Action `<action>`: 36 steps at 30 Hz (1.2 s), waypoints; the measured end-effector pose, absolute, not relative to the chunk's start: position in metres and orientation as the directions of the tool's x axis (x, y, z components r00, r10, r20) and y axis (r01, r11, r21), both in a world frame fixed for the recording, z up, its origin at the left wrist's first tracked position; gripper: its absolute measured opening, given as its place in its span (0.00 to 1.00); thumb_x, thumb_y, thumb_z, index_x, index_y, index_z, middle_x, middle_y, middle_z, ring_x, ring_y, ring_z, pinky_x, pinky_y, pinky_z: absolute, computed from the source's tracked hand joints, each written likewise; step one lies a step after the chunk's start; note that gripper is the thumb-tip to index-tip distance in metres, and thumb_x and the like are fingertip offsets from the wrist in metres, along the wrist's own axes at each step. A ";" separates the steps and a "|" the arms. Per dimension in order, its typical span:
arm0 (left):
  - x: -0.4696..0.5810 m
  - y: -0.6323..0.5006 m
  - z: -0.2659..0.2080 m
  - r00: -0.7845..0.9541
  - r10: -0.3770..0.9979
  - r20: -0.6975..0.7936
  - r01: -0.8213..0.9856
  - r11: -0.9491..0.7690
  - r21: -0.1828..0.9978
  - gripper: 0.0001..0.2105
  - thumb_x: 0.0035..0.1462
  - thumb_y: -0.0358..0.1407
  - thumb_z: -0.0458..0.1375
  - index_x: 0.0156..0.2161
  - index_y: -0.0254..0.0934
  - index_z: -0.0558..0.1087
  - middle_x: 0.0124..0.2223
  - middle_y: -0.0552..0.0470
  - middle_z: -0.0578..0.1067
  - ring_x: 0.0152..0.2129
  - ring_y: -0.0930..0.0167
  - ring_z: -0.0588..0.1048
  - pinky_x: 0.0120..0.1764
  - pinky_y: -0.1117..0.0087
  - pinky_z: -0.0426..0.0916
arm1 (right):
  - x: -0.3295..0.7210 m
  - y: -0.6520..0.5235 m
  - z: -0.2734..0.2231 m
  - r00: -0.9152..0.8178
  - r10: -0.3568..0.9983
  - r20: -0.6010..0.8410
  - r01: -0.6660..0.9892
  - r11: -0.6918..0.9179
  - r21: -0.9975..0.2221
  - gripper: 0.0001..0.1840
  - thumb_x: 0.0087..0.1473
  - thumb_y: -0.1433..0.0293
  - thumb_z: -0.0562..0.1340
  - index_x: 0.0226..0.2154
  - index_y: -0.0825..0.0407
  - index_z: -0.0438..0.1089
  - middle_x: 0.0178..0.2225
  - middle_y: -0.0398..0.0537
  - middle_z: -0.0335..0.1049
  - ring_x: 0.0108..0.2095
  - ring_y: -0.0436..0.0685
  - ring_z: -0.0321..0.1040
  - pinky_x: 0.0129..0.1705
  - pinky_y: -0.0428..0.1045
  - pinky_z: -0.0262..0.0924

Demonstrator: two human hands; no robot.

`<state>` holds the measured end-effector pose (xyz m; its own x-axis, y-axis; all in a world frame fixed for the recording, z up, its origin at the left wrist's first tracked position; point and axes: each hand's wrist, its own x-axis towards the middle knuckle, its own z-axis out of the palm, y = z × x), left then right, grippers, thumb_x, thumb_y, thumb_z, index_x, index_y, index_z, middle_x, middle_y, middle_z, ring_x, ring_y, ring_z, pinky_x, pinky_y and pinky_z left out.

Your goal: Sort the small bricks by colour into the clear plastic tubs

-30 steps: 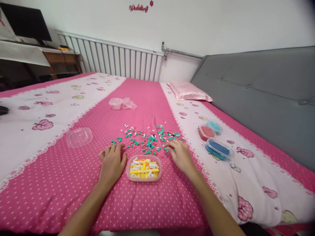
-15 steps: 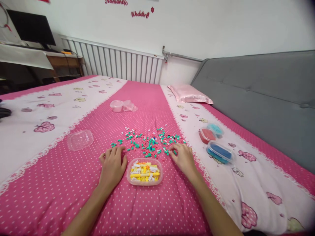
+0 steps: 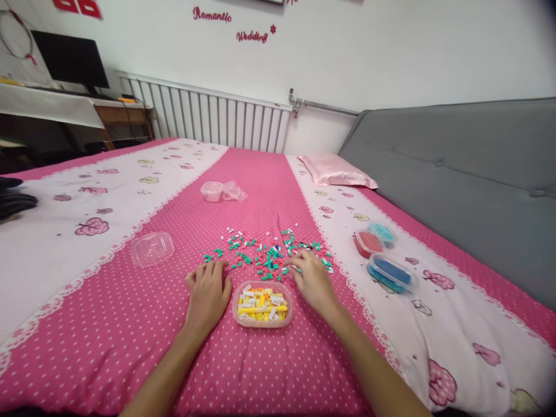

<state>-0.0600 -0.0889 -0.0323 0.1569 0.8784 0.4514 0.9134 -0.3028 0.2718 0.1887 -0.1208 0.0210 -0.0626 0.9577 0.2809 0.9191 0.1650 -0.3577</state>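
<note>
Both hands stay flat, no grip closed; right hand (image 3: 310,281) has slid inward over the scattered bricks (image 3: 264,255).

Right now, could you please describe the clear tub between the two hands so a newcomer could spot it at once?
On the pink polka-dot bedspread, look between the left hand and the right hand. The lidless clear plastic tub of yellow, white and orange bricks sits there, just nearer than the scattered small green and red bricks. No other tub holds yellow pieces.

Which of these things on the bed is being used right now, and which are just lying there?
In use:
left hand
right hand
scattered small green, red and white bricks
clear tub of yellow bricks

Lying about:
clear plastic lid
empty clear cups
lidded red and blue tubs
pink satin pillow
</note>
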 end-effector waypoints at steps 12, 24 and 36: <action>-0.061 -0.089 -0.035 0.145 0.874 0.463 0.921 -0.290 0.259 0.12 0.65 0.35 0.50 0.50 0.37 0.71 0.49 0.44 0.75 0.48 0.58 0.69 0.52 0.52 0.56 | 0.187 -0.072 0.000 -0.173 0.971 0.163 0.969 0.197 -0.146 0.08 0.58 0.72 0.64 0.33 0.48 0.81 0.44 0.56 0.72 0.52 0.66 0.60 0.53 0.58 0.49; -0.060 -0.091 -0.033 0.139 0.884 0.446 0.920 -0.282 0.273 0.12 0.65 0.33 0.49 0.50 0.36 0.70 0.50 0.44 0.75 0.49 0.57 0.69 0.52 0.52 0.57 | 0.197 -0.098 0.035 -0.235 0.961 0.144 0.834 0.275 -0.479 0.04 0.56 0.74 0.65 0.36 0.53 0.76 0.36 0.45 0.79 0.38 0.53 0.73 0.43 0.48 0.60; -0.059 -0.090 -0.033 0.138 0.873 0.468 0.917 -0.291 0.272 0.12 0.65 0.34 0.50 0.50 0.38 0.70 0.50 0.44 0.76 0.48 0.57 0.69 0.52 0.52 0.56 | 0.177 -0.144 0.047 -0.265 0.941 0.213 0.844 0.333 -0.421 0.07 0.62 0.69 0.63 0.36 0.43 0.79 0.37 0.40 0.80 0.42 0.55 0.69 0.51 0.54 0.51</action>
